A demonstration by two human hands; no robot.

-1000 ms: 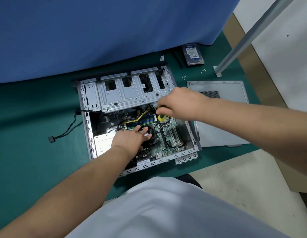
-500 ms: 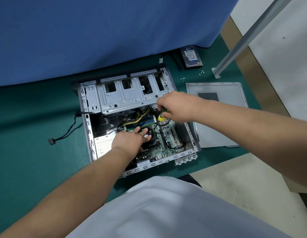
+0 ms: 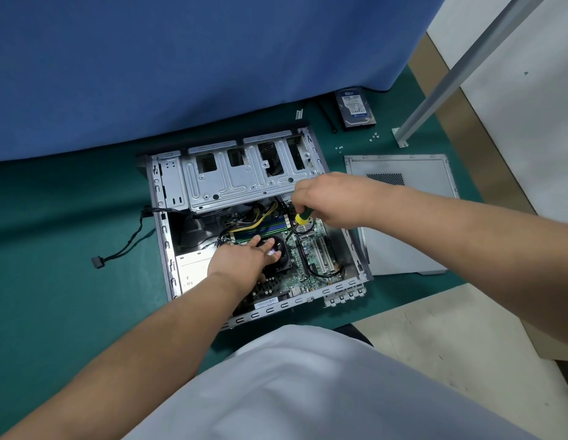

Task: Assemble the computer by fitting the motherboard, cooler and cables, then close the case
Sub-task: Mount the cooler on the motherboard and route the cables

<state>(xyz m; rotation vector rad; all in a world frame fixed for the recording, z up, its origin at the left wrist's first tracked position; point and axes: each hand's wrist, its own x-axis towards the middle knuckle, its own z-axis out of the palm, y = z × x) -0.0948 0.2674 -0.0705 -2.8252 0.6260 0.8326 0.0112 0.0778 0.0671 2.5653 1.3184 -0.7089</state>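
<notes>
Grey side panel (image 3: 403,217) beside open case (image 3: 168,249).

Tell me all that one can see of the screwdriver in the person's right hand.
The screwdriver has a handle that looks like plastic, dark green near the grip and yellow at its lower end; a thin dark shaft runs down and to the left toward the cooler inside the open case. It is tilted, not upright. The right hand grips the top of the handle and hides most of it. The tip is too small to see clearly.
</notes>
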